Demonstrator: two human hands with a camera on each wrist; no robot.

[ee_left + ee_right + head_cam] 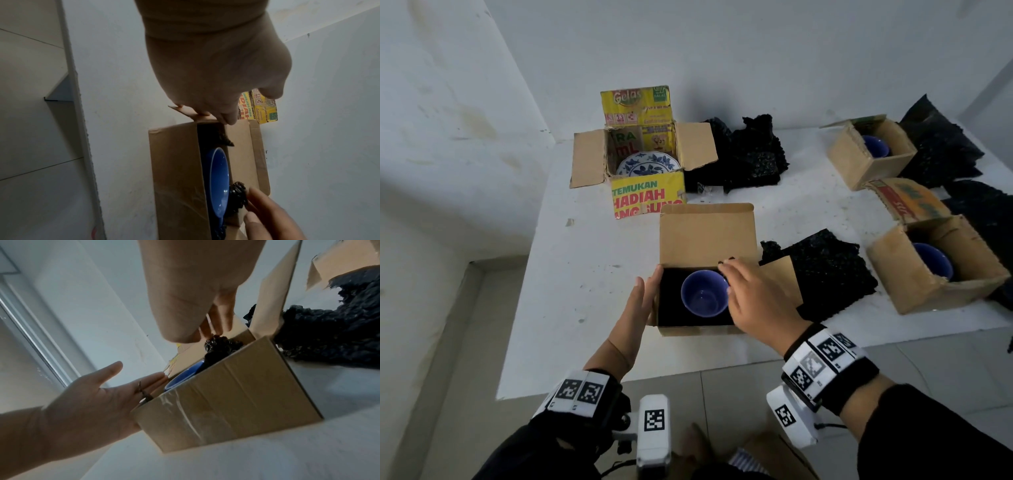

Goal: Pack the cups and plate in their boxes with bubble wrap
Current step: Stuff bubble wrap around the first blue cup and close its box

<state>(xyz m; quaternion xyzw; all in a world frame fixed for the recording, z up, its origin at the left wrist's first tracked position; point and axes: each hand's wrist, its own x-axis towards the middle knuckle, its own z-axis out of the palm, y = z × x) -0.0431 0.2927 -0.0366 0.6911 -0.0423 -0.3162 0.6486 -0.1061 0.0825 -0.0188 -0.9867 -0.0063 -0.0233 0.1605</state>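
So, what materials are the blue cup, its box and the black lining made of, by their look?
Blue cup: likely glazed ceramic, with glossy highlights. Its box: plain brown corrugated cardboard, matt, creased flaps. Black lining: seemingly plastic bubble wrap, shiny and bumpy, pinched by the right hand.

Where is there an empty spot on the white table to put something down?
Bare table lies left of the near cup box, below the plate box. The right side is crowded with two cup boxes and black bubble wrap.
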